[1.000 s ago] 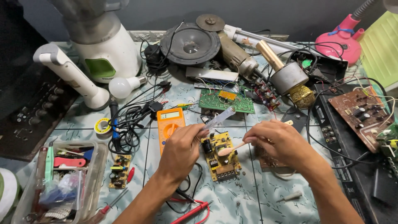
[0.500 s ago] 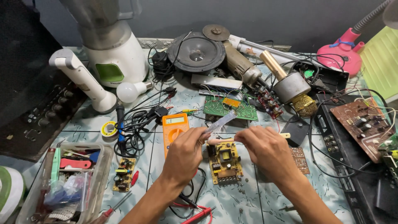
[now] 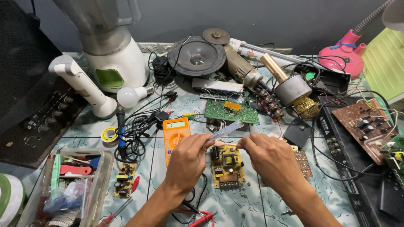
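Observation:
My left hand (image 3: pixel 188 159) pinches a clear, slim plastic tube (image 3: pixel 227 129) that angles up to the right. Close beside it my right hand (image 3: pixel 269 157) grips a thin wooden stick (image 3: pixel 226 143) whose tip meets the tube's lower end at my left fingers. Both hands hover above a small yellow circuit board (image 3: pixel 227 166) lying on the patterned table. An orange multimeter (image 3: pixel 175 132) lies just left of my left hand.
A green circuit board (image 3: pixel 230 112), a speaker cone (image 3: pixel 196 56), a gold microphone (image 3: pixel 294 93), a white blender (image 3: pixel 110 50) and a light bulb (image 3: pixel 128 97) crowd the far side. A brown board (image 3: pixel 364 126) rests on a black unit at right. A parts tray (image 3: pixel 67 185) sits at left.
My right hand has moved left toward my left hand until the stick meets the tube. The view has shifted, so the bench sits lower in frame.

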